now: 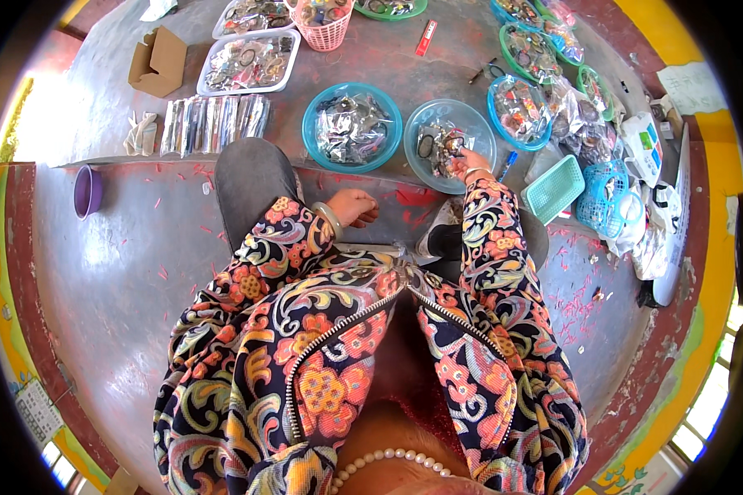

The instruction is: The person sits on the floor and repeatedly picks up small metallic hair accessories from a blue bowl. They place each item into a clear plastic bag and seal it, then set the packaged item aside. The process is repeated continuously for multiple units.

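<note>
My right hand [470,162] reaches into a translucent pale blue basin [422,175] on the raised surface ahead. Its fingers are closed against the pile of small mixed trinkets [429,147], some dark and ring-shaped; which piece they grip is too small to make out. Close to my left knee, my left hand [355,206] hangs with its fingers curled in and no object showing in it. A bangle circles that wrist. Left of the pale basin stands a brighter blue basin [310,148] full of shiny clear plastic packets [352,126].
To the left lie a row of flat packets [215,125], a white tray [291,73] and an open cardboard box [158,63]. At right are a green basket [555,190], a blue basket [603,202], filled basins and a scale [641,148]. A blue pen [508,167] lies beside the pale basin.
</note>
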`<move>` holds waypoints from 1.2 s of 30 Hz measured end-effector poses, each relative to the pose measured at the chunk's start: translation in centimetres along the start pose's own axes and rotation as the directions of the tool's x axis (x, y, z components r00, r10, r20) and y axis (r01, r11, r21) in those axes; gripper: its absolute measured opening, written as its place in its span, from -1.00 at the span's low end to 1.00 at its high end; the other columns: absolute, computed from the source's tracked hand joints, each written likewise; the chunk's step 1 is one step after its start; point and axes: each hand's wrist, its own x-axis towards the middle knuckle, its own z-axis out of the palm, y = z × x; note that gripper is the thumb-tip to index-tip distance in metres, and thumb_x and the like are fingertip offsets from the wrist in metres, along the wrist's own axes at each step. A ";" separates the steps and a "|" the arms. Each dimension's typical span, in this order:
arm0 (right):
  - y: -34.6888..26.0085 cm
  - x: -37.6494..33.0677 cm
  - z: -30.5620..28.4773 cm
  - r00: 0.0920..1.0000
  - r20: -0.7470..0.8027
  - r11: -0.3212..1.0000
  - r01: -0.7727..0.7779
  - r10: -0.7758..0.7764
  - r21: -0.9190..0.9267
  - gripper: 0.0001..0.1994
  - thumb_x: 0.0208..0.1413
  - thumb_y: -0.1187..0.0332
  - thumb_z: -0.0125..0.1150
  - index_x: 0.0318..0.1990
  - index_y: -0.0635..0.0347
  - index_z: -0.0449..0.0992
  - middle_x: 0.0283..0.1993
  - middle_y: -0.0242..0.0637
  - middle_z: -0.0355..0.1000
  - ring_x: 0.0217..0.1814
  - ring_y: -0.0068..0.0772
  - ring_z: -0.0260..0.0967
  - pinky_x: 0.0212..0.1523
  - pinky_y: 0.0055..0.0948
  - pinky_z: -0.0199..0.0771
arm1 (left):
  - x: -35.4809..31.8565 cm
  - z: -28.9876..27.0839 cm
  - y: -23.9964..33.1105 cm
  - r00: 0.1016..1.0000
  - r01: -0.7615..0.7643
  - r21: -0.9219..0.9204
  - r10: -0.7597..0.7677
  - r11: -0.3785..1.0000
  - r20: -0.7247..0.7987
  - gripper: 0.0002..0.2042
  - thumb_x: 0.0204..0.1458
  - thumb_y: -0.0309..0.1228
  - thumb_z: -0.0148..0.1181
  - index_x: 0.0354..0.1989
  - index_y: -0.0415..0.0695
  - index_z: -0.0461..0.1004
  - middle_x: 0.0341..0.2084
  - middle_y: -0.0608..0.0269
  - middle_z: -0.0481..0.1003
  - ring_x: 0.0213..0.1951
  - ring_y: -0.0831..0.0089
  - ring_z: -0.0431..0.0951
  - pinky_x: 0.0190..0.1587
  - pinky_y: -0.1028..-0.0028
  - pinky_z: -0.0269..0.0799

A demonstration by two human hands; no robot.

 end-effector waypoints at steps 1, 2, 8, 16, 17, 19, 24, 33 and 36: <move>0.1 -0.2 0.3 1.000 -0.023 1.000 0.002 -0.002 0.010 -0.76 -0.03 0.37 0.04 -0.23 0.27 0.23 -0.38 -0.10 0.30 -0.53 -0.34 0.29 -0.58 -0.46 0.35 | 0.1 -0.1 -0.1 1.000 -0.003 -0.002 0.003 1.000 -0.002 -0.80 -0.03 -0.32 -0.04 -0.32 -0.19 0.37 -0.39 0.21 0.45 -0.35 0.46 0.45 -0.40 0.52 0.33; 0.2 -0.5 0.6 0.999 -0.046 1.000 0.004 -0.003 0.019 -0.76 -0.03 0.38 0.04 -0.23 0.27 0.23 -0.38 -0.11 0.29 -0.53 -0.35 0.28 -0.58 -0.46 0.35 | 0.1 -0.2 -0.2 1.000 -0.011 0.007 0.011 1.000 -0.006 -0.78 -0.04 -0.32 -0.04 -0.31 -0.21 0.37 -0.39 0.19 0.45 -0.37 0.45 0.46 -0.41 0.52 0.35; 0.0 0.5 -0.1 0.999 -0.041 0.995 0.027 -0.023 0.091 -0.84 -0.06 0.42 0.05 -0.33 0.27 0.28 -0.46 -0.16 0.30 -0.56 -0.38 0.25 -0.62 -0.48 0.33 | 0.3 -0.1 0.0 1.000 -0.022 0.019 0.022 1.000 -0.018 -0.75 -0.07 -0.32 -0.05 -0.30 -0.24 0.38 -0.40 0.16 0.45 -0.40 0.44 0.47 -0.42 0.52 0.38; -0.1 -1.9 2.1 0.976 -0.106 0.978 0.178 -0.189 -0.106 -0.90 -0.16 0.43 0.16 -0.56 0.19 0.36 -0.67 -0.35 0.24 -0.70 -0.42 0.19 -0.68 -0.38 0.28 | 0.1 -0.2 -0.3 0.999 -0.027 0.027 0.028 0.999 -0.038 -0.75 -0.07 -0.32 -0.04 -0.31 -0.25 0.39 -0.42 0.16 0.45 -0.41 0.44 0.46 -0.45 0.53 0.38; -0.1 -2.0 2.5 0.962 -0.138 0.966 0.218 -0.237 -0.141 -0.90 -0.15 0.40 0.15 -0.53 0.19 0.38 -0.65 -0.33 0.28 -0.67 -0.40 0.23 -0.65 -0.36 0.29 | 0.0 -0.3 -0.3 0.999 -0.030 0.018 0.031 0.999 -0.041 -0.75 -0.07 -0.32 -0.04 -0.32 -0.25 0.39 -0.43 0.16 0.45 -0.42 0.44 0.46 -0.45 0.53 0.38; -0.6 -1.3 2.0 0.914 -0.223 0.933 0.297 -0.340 -0.203 -0.88 -0.15 0.34 0.13 -0.48 0.19 0.43 -0.59 -0.30 0.36 -0.60 -0.36 0.31 -0.59 -0.33 0.32 | 0.3 0.1 -0.2 0.999 -0.038 0.015 0.038 0.999 -0.020 -0.76 -0.07 -0.32 -0.04 -0.33 -0.25 0.39 -0.43 0.16 0.45 -0.43 0.45 0.46 -0.46 0.53 0.38; -1.6 -4.7 4.1 0.659 0.048 0.204 0.300 -0.751 -0.932 -0.81 -0.11 0.31 -0.01 -0.35 0.09 0.50 -0.45 -0.32 0.44 -0.45 -0.42 0.39 -0.41 -0.43 0.34 | 0.2 -0.2 -0.2 0.998 -0.051 0.004 0.051 0.999 -0.035 -0.76 -0.07 -0.33 -0.04 -0.34 -0.26 0.39 -0.44 0.16 0.45 -0.44 0.46 0.46 -0.49 0.53 0.38; -2.6 -15.3 5.8 0.775 0.499 0.786 0.561 -0.388 -0.259 -0.76 0.01 0.37 -0.03 -0.24 0.35 0.42 -0.30 -0.32 0.39 -0.31 -0.53 0.31 -0.38 -0.61 0.30 | -0.6 -0.9 1.8 0.966 -0.228 -0.153 0.203 0.962 -0.163 -0.73 -0.03 -0.26 -0.02 -0.26 -0.19 0.35 -0.35 0.20 0.44 -0.29 0.44 0.45 -0.42 0.54 0.30; -1.0 -20.3 6.6 0.756 0.614 0.920 0.374 -0.228 -0.119 -0.77 0.00 0.39 -0.01 -0.23 0.34 0.41 -0.27 -0.30 0.39 -0.28 -0.50 0.31 -0.39 -0.62 0.29 | -2.0 -1.0 2.6 0.964 -0.261 -0.358 0.224 0.896 -0.143 -0.69 -0.05 -0.18 0.03 -0.25 -0.17 0.34 -0.34 0.23 0.44 -0.24 0.43 0.43 -0.41 0.57 0.27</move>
